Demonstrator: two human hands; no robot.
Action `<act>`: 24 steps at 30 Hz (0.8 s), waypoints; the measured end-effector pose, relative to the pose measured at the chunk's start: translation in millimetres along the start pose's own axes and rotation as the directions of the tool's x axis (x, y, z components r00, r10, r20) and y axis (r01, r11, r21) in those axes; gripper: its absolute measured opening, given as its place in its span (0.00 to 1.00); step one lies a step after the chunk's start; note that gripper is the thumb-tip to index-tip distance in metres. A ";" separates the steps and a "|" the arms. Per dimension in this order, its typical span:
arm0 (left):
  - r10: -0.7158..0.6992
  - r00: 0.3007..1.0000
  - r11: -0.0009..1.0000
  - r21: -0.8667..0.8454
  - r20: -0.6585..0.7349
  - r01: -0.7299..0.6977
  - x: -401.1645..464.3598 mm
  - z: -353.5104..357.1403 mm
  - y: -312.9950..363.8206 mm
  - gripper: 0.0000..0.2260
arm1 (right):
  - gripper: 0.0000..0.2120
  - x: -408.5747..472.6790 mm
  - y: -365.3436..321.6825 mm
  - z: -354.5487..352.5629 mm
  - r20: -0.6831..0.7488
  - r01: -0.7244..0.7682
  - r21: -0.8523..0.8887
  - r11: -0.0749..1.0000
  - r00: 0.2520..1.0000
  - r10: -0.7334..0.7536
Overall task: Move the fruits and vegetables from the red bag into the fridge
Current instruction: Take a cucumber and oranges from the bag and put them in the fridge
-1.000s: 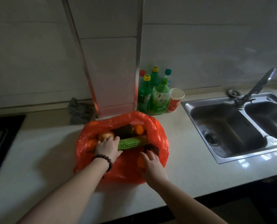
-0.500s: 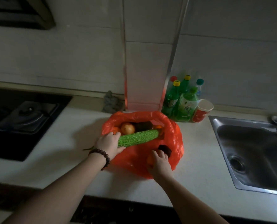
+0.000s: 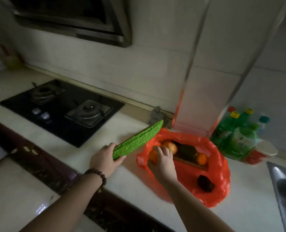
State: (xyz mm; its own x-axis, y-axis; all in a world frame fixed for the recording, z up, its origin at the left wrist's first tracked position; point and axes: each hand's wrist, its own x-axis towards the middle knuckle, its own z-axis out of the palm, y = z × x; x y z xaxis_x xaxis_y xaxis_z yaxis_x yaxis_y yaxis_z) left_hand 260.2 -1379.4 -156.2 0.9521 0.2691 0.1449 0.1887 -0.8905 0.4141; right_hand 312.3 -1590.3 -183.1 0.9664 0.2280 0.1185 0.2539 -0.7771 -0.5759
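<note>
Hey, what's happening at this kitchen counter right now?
A person is unpacking produce from a red bag on the counter. The left hand grips one end of a bitter gourd, which is out of the bag and points toward the stove. The right hand reaches into the bag, its fingers curled over an orange fruit. More fruit and a dark vegetable lie in the bag. No fridge is in view.
</note>
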 end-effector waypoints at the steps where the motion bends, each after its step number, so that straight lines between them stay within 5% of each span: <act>1: -0.045 0.999 0.999 -0.025 -0.025 0.044 -1.2 -8.4 -12.1 0.18 | 0.25 5.8 -14.3 6.6 0.016 0.034 -0.001 0.999 0.999 -0.034; 9: -0.340 0.922 0.940 -0.090 -0.185 0.329 -23.5 -90.5 -142.5 0.18 | 0.27 36.7 -172.2 86.0 0.135 0.325 0.125 0.938 0.931 -0.340; 14: -0.518 0.794 0.854 -0.145 -0.317 0.500 -48.9 -148.2 -251.5 0.24 | 0.28 43.4 -294.2 156.6 0.171 0.456 0.198 0.868 0.856 -0.488; 24: -0.680 0.556 0.712 -0.253 -0.477 0.654 -98.3 -294.3 -445.2 0.14 | 0.25 35.7 -533.7 273.6 0.132 0.664 0.373 0.648 0.654 -0.745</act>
State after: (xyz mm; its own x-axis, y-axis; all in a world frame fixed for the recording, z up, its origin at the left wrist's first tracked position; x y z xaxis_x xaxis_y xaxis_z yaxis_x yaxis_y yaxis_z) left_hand 11.8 -901.5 -90.3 0.2865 0.9307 0.2275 0.6966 -0.3654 0.6175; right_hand 200.6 -1007.0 -92.8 0.4372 0.8054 0.4002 0.7914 -0.1331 -0.5966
